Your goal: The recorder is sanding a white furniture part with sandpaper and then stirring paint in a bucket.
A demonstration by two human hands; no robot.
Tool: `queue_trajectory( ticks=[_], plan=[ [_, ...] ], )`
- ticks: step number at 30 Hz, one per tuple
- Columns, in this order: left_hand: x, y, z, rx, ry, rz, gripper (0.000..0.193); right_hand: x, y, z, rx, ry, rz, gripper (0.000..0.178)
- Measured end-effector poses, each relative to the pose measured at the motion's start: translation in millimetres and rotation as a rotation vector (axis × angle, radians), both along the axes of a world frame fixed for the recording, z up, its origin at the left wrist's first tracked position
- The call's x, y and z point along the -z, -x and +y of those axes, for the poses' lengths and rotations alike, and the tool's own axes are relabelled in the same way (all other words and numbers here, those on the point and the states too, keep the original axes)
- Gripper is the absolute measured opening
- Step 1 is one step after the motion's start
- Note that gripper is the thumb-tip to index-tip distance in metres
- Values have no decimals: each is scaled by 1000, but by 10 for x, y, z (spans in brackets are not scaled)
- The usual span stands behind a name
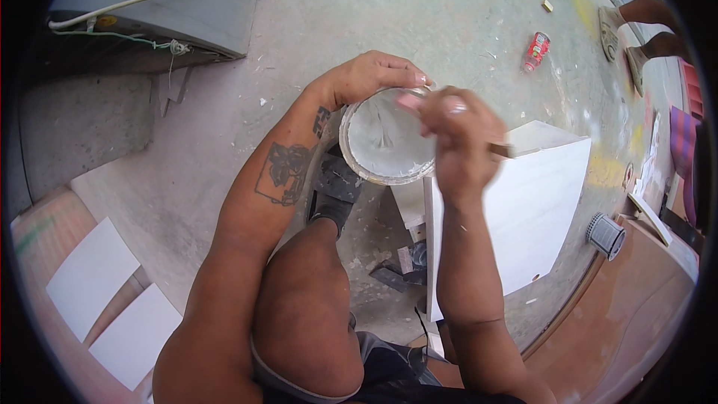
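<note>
A round tub (350, 157) of white, paste-like material stands tilted toward me in the middle, its rim smeared with dried residue. My left hand (378, 75) grips the far rim, thumb and fingers closed on it. Over the tub's right edge, my right hand (460, 131) is closed on a tool (502, 150) with a brown handle end; motion blurs it. A pinkish part (408, 102) shows at the hand's other side, above the white paste. I cannot make out the tool's exact kind.
A white panel (516, 213) stands right of the tub. Grey metal casing (172, 0) with a cable is upper left; white boards (93, 277) lie lower left. A red can (536, 52), a small bucket (606, 236) and another person's legs (647, 26) are at right.
</note>
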State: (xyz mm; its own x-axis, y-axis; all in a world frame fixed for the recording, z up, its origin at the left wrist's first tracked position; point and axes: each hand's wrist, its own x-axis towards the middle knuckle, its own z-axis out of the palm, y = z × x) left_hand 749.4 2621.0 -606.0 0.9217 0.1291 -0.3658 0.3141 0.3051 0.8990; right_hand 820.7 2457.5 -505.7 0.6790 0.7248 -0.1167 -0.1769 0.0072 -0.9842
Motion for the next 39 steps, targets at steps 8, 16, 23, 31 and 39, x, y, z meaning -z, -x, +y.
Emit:
queue_trajectory(
  ticks=[8, 16, 23, 31, 39],
  plan=[
    [-74, 56, 15, -17, 43, 58, 36, 139, 3, -323, -278, 268, 24, 38],
    [-28, 19, -5, -13, 90, 55, 34, 38, -53, -48, -110, 91, -169, 35],
    [-67, 45, -9, -20, 52, 55, 35, 130, 22, -292, -349, 303, -72, 36],
    [-46, 22, -10, -18, 153, 44, 35, -139, -25, -52, -236, 56, -190, 34],
    [-66, 57, 16, -6, 66, 96, 35, -4, 21, -269, -460, 273, -101, 37]
  ],
)
